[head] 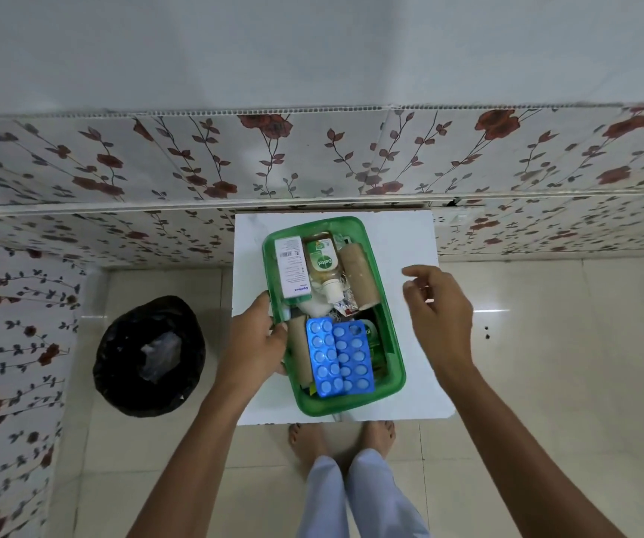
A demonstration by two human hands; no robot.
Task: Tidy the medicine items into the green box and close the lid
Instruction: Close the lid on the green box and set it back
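Clearly most of the packing is done, as I judge it. The translucent green plastic box (394, 366) sits in the middle of the small white square table (413, 242), and I see no medicine item lying loose on the tabletop around it. Inside, at the far end, lie a white tube with blue print (291, 267), an amber antiseptic bottle with a green label (322, 262) and a tan bandage roll (359, 275); at the near end, two blue blister packs of white tablets (338, 357) rest on top, overlapping, with another tan roll (298, 351) just left of them.

My left hand (252, 343) is at the box's left wall, fingers curled over the rim, thumb on the outside; it seems to be steadying the box, holding nothing else. My right hand (439, 316) hovers right of the box, apart from it, fingers loosely spread and empty.

What remains, I think, is the lid. I cannot see a lid anywhere on the table or floor, so where it is I cannot tell. A black-lined waste bin (149, 355) stands on the floor to the left.
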